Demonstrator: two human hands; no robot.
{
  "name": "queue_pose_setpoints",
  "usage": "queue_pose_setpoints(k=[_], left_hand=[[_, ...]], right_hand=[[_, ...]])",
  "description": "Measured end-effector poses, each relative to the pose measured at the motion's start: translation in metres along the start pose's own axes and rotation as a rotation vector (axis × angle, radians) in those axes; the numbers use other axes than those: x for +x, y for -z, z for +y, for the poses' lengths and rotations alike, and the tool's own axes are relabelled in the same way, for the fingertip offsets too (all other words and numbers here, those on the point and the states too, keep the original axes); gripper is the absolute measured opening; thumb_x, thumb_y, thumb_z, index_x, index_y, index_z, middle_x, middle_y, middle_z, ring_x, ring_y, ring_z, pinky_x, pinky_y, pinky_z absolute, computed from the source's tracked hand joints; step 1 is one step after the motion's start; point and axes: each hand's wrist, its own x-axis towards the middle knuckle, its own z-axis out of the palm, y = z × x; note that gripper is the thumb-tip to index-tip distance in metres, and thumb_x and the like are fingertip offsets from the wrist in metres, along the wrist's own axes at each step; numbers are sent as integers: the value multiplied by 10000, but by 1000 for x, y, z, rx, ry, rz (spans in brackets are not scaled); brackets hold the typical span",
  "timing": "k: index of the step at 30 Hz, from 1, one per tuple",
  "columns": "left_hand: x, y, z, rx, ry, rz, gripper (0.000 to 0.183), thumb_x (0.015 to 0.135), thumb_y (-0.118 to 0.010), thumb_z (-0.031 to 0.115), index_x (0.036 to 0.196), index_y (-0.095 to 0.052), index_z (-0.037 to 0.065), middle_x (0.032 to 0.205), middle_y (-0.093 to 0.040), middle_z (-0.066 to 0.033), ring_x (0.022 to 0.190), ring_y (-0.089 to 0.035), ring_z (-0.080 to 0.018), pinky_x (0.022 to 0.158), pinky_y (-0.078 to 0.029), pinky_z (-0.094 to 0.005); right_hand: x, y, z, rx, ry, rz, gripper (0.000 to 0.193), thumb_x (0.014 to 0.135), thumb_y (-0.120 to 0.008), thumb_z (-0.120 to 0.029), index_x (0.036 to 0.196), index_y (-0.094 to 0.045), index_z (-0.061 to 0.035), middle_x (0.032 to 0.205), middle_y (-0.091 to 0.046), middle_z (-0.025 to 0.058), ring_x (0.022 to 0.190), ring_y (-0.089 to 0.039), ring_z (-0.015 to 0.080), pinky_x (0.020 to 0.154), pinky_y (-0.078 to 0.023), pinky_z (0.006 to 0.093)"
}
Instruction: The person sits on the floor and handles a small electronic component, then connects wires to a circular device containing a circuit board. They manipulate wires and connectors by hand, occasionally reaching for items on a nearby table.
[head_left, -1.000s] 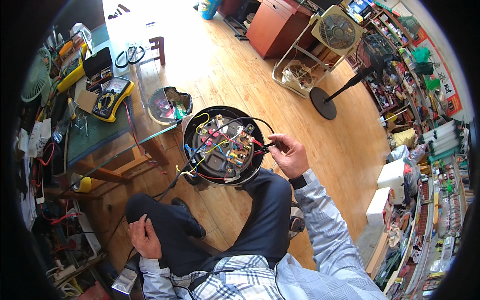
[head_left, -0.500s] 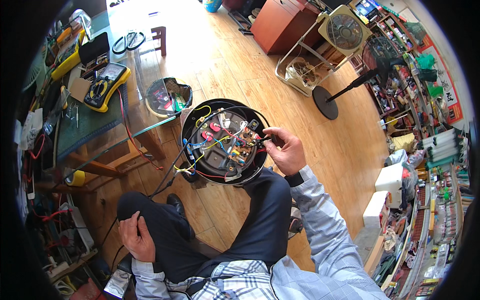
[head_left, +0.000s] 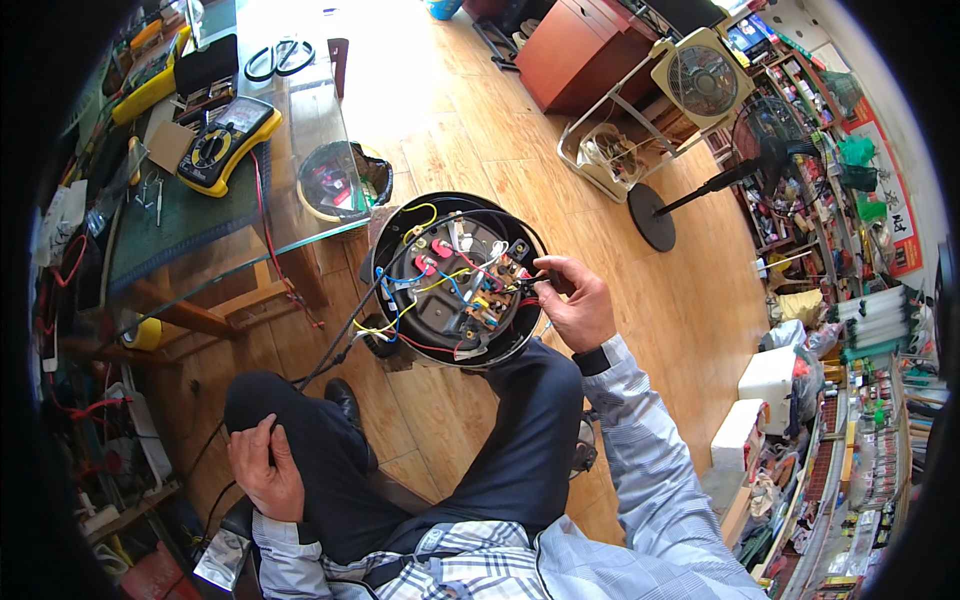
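A round, black-rimmed appliance base [head_left: 437, 308] with its inside exposed rests near my knees. Coloured wires, red terminal sleeves [head_left: 427, 264] and a small circuit board [head_left: 491, 302] show within it. A black cable [head_left: 366, 312] loops over the base and runs down past my left knee. At the base's right rim, my right hand [head_left: 580, 308] pinches a small black part beside the board; the fingers partly hide it. My left hand [head_left: 266, 468] lies on my left thigh, fingers loosely extended and holding nothing.
On the left, a glass-topped table [head_left: 300, 215] bears a yellow multimeter [head_left: 216, 148] and scissors [head_left: 279, 60]; a red test lead [head_left: 268, 225] hangs off its edge. A bin [head_left: 343, 182] stands beyond the base. Fans [head_left: 703, 82] and crowded shelves [head_left: 880, 400] line the right.
The whole view has shifted slightly. My right hand keeps its pinch at the rim, and the base appears tipped a little. My left hand stays on the thigh.
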Motion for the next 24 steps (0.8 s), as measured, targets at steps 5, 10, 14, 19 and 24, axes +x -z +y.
queue_pose_setpoints(k=[5,10,14,19,24], left_hand=[[0,1,1,-17,19,2,155,1057,-720,76,1195,-756,15,962,-701,-128,878,-651,-329,841,-495,-461],[0,1,0,-4,8,9,153,1050,-726,66,1190,-757,14,961,-703,-123,863,-647,-320,831,-493,-456],[0,1,0,-13,21,6,150,1046,-731,65,1185,-760,15,965,-708,-121,864,-650,-316,829,-493,-453],[1,2,0,-25,25,5,154,1044,-735,65,1186,-762,14,977,-717,-118,878,-659,-312,828,-494,-448],[0,1,-1,-36,29,6,156,1044,-735,65,1189,-762,13,985,-721,-116,877,-657,-309,830,-492,-444]], right_hand=[[0,1,-1,-47,3,-2,296,964,-746,47,1256,-767,9,1089,-770,55,952,-732,110,870,-595,279],[2,3,2,-61,21,7,303,958,-759,45,1258,-773,2,1098,-774,61,953,-737,115,866,-594,276],[4,6,6,-84,3,-39,326,990,-755,49,1314,-727,26,1076,-769,37,955,-718,86,877,-593,264],[5,7,9,-91,-3,-47,327,990,-756,52,1315,-727,25,1063,-769,35,934,-717,82,869,-587,258],[5,7,7,-98,22,-42,328,987,-760,56,1312,-733,17,1059,-768,30,952,-718,80,884,-581,251]])
